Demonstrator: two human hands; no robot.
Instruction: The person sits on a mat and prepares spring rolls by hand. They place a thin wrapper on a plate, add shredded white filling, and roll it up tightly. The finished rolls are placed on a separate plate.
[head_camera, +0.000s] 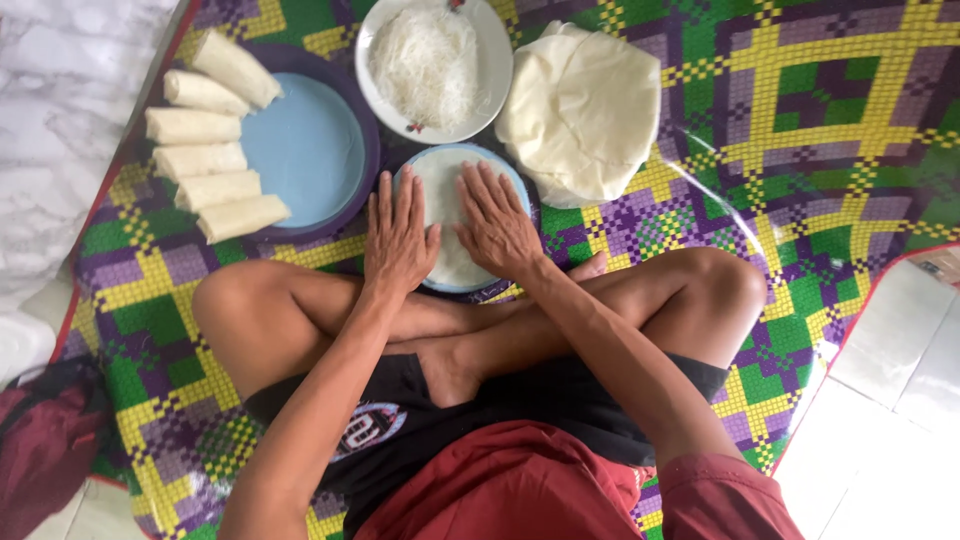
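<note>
left hand (398, 240), right hand (497, 225), flat on wrapper (447, 190)

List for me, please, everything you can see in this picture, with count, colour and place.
rolled white wrappers: six, cream, along the left rim of the big plate.
large round blue plate: one, blue with purple rim, upper left.
white plate of thin noodles: one, white, top centre.
stack of round flat wrappers: one, cream, upper right of centre.
small round blue plate: one, blue, under the hands, with one pale wrapper sheet on it.
woven plastic mat: one, green, purple and yellow checks, on the floor.
dark red bag: one, lower left.
left hand, right hand: flat, fingers spread, pressing on the wrapper sheet.
</note>
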